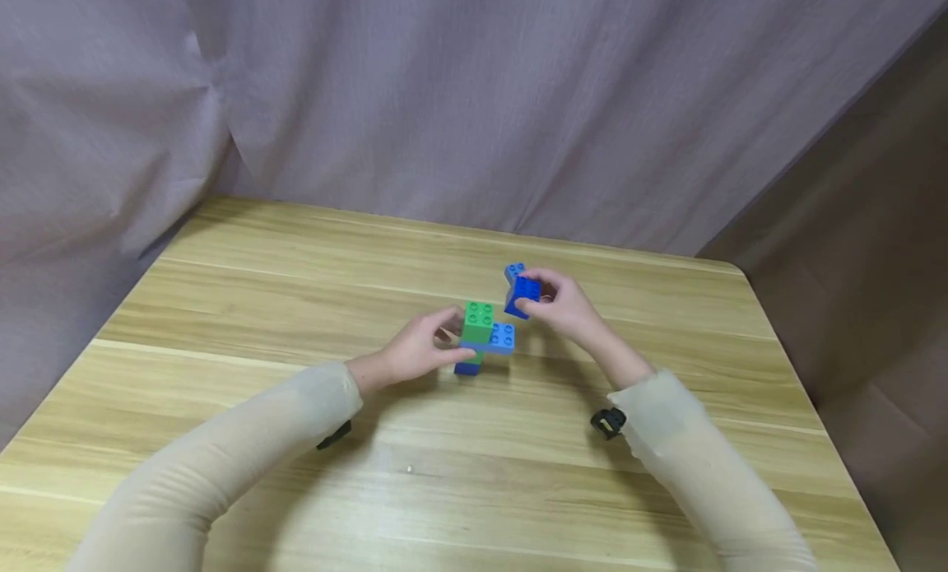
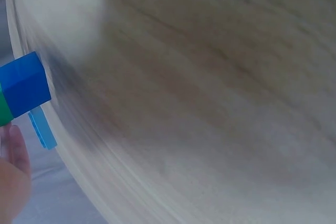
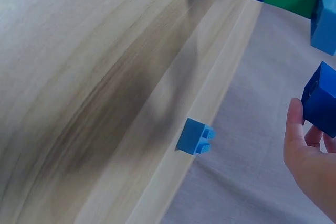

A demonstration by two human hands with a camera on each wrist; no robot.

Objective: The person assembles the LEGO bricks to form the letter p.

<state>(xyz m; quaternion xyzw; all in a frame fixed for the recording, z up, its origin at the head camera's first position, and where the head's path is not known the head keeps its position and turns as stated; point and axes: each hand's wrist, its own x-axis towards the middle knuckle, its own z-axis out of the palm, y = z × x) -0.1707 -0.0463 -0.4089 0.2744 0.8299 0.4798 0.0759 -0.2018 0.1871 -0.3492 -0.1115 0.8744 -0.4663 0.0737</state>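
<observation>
Just below the centre of the head view, my left hand [image 1: 422, 346] holds a stack of blocks [image 1: 478, 329], thumb across the near side and fingers curled round the far side. From the top down, the stack runs green, light blue, green, then dark blue at the foot. Its light blue layer juts out toward the right of the frame, with bare studs facing up. I cannot tell whether the foot of the stack touches the table [image 1: 474, 473].

Slightly higher and to the right, my right hand [image 1: 566, 304] pinches a loose dark blue block [image 1: 524, 292] between thumb and fingers, the gap between them only as wide as the block. I hold this block tilted, off the table, near the stack but apart from it.

Just beyond that block, toward the upper edge of the frame, a small light blue block [image 1: 513, 271] stands on the table, studs up.

Pale sleeves [image 1: 666, 416] cover my forearms, and a black strap [image 1: 608, 423] shows at my right wrist. Along the back of the wooden table, a greyish purple curtain [image 1: 415, 103] fills the top of the frame.
</observation>
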